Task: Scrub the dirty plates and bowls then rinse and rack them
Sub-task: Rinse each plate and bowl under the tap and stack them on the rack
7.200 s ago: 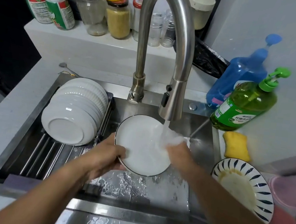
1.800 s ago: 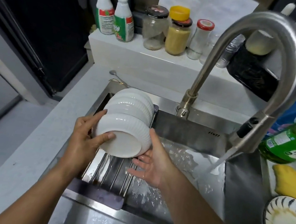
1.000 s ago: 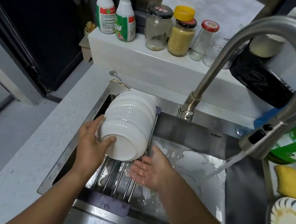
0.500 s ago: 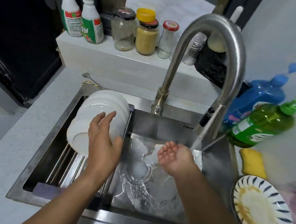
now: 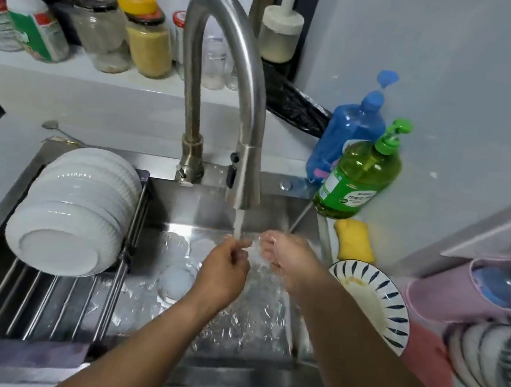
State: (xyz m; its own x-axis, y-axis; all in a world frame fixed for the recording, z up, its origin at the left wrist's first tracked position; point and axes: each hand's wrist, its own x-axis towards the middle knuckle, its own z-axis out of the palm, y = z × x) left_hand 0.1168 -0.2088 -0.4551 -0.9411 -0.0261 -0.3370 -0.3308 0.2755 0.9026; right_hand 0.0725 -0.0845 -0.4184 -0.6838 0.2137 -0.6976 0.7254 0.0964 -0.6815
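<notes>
Both hands, left (image 5: 223,278) & right (image 5: 288,257), empty, fingers loosely curled, fingertips near.

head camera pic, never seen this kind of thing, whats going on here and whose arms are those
No machine here: a person wears a camera on the head, looking down at their own arms over a steel sink. Both hands, left hand and right hand, are under the running faucet, holding nothing. On the rack at the left sits a stack of clean white bowls. To the right wait a dirty striped plate, a yellow sponge and a green soap bottle.
</notes>
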